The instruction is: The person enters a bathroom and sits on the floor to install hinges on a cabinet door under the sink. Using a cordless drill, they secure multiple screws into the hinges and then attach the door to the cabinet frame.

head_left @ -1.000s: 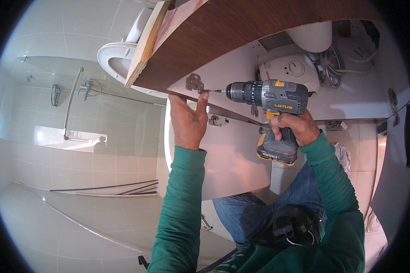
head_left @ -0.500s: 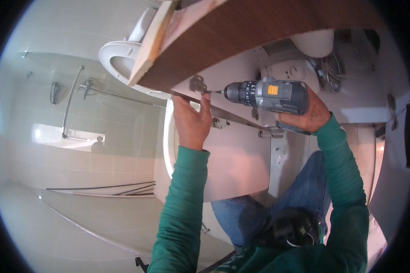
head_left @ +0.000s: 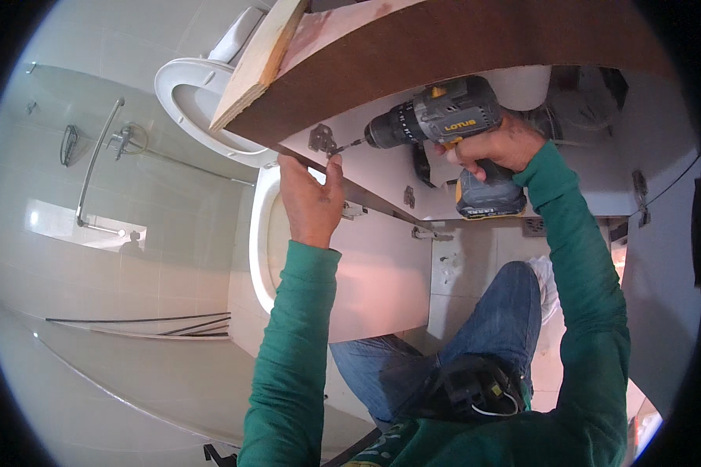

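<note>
My right hand (head_left: 512, 145) is wrapped round the handle of a grey and black cordless drill (head_left: 449, 115), its battery below. From the chuck a thin bit (head_left: 350, 145) points left and slightly down at a small metal hinge plate (head_left: 321, 138) on the inner face of the cabinet's side panel (head_left: 366, 128). My left hand (head_left: 313, 204) grips that panel's front edge, fingers going behind it. Its thumb is up beside the bit's tip; whether a screw sits there is too small to tell. Below, a pale cabinet door (head_left: 385, 272) stands swung out on hinges.
A brown curved countertop front (head_left: 444, 47) with a raw wood end (head_left: 261, 66) overhangs the work. To the left are a toilet (head_left: 261, 233) with raised lid, and a shower rail (head_left: 93, 179). Cables and a white basin underside (head_left: 522, 86) are inside the cabinet. My knees are close below.
The drill has tilted, its body rising to the right, and its battery now shows. The whole view has shifted, so the room sits further left. My left hand keeps its place by the hinge plate.
</note>
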### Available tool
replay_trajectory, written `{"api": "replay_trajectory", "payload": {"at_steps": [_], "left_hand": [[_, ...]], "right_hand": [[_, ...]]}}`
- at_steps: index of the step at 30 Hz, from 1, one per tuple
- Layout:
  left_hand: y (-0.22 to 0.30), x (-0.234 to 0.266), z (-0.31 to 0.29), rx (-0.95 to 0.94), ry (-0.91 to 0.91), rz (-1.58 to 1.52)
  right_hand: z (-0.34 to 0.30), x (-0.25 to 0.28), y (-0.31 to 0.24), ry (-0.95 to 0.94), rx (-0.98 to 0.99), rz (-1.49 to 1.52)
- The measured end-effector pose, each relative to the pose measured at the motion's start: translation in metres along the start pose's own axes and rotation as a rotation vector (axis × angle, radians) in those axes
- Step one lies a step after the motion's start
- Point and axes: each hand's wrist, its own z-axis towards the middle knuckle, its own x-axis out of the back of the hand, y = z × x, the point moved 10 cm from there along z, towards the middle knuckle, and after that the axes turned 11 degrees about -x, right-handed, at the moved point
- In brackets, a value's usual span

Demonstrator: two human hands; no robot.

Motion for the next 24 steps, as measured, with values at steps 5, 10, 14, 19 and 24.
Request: {"api": "replay_trajectory", "payload": {"at_steps": [5, 10, 14, 19, 24], "left_hand": [[0.002, 0.002, 0.001, -0.048, 0.007, 0.035], [0.003, 0.005, 0.001, -0.097, 0.07, 0.05], [0.001, 0.002, 0.001, -0.108, 0.089, 0.063], [-0.001, 0.003, 0.0, -0.105, 0.09, -0.018], [-0.006, 0.003, -0.001, -0.029, 0.049, -0.105]], "right_hand": [[0.0, -0.001, -0.003, -0.012, -0.022, -0.051], [0.002, 0.0, 0.002, -0.049, -0.025, 0.071], [-0.001, 0.002, 0.003, 0.036, 0.018, -0.089], [0.003, 0.006, 0.007, 0.019, 0.004, -0.059], [0.008, 0.0, 0.015, -0.089, 0.015, 0.131]]}}
